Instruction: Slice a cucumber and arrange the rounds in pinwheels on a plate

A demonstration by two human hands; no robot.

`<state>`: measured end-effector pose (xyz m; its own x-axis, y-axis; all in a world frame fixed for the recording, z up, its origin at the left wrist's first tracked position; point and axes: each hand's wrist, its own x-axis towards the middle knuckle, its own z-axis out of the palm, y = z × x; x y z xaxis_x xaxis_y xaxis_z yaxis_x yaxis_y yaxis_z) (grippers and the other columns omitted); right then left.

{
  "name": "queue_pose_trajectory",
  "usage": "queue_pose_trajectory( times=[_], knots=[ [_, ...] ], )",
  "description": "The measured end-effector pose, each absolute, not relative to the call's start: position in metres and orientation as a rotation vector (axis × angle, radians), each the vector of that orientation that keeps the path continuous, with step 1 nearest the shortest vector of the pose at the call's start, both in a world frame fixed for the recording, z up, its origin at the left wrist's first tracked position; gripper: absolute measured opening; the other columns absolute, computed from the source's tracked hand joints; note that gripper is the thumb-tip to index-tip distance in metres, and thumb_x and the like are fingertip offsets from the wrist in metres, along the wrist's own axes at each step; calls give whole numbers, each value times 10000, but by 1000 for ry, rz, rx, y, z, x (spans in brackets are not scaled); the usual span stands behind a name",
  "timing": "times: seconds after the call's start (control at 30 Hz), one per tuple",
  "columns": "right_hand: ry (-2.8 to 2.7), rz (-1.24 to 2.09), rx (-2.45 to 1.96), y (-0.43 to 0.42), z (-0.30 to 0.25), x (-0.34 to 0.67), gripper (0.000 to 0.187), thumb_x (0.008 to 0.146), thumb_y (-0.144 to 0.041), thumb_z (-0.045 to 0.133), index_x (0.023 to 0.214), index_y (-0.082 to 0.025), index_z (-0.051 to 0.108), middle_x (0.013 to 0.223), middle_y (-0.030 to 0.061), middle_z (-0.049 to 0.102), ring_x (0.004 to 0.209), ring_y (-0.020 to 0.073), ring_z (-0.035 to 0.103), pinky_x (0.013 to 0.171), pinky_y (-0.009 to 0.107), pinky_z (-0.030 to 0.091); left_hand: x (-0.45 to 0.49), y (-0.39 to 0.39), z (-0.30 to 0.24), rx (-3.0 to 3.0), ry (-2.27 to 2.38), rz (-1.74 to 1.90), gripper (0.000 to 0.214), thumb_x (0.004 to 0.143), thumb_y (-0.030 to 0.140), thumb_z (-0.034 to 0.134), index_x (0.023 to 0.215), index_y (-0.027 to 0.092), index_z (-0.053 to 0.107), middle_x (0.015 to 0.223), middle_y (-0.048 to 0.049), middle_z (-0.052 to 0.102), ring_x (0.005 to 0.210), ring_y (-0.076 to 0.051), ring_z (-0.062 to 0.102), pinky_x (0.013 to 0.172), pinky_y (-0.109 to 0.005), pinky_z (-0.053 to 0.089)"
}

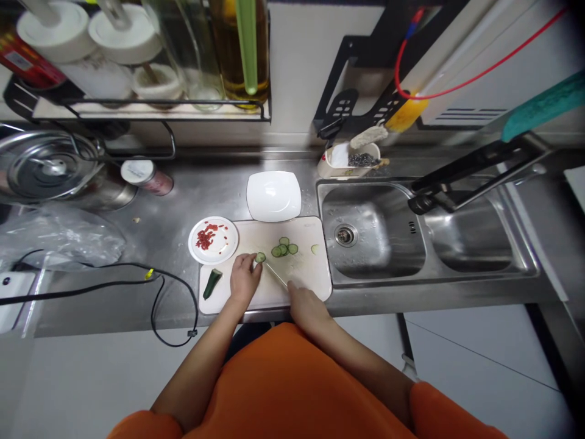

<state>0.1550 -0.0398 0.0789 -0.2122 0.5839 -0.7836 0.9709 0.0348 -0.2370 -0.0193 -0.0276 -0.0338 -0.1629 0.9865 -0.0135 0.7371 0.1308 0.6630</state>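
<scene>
Spreads out as steel counter (pixel 183 198); bears board (pixel 316 275), dish (pixel 274 196) at its back edge, plate (pixel 232 239) by its left corner, jar (pixel 159 184), pot (pixel 104 194), bag (pixel 91 242), cable (pixel 114 283), sink-side caddy (pixel 340 172).

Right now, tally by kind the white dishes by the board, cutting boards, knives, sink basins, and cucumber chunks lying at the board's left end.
White dishes: 2, round dish and squarish dish
Cutting board: 1
Knife: 1
Sink basins: 2, left basin and right basin
Cucumber chunk: 1
Total: 7
</scene>
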Motion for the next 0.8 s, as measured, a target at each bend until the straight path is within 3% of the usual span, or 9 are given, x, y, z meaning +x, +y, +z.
queue_pose_trajectory(
  times=[0.33,0.53,0.8],
  knots=[
    [1774,-1059,1571,-46,84,181,419,814,-36,326,1173,-187,481,899,118,653,900,227,628,655,269,398,-18,-19,-25,1628,1960,706,201,746,225,592,932,173,646,854,-63,595,786,-182,550,772,-319,463],
    [1800,-1002,1589,-43,81,185,413,812,-20,336,1158,-187,486,889,116,652,903,223,630,650,261,393,-16,-15,-22,1584,1901,649,111,794,205,509,784,192,619,706,-7,613,673,-146,546,667,-262,420],
    [1796,-1015,1594,-40,78,189,404,819,-26,331,1151,-187,496,865,119,652,879,234,635,630,268,397,-33,-11,-13,1711,2157,413,174,841,255,480,877,210,644,751,-45,653,665,-178,578,615,-269,381]
  ],
)
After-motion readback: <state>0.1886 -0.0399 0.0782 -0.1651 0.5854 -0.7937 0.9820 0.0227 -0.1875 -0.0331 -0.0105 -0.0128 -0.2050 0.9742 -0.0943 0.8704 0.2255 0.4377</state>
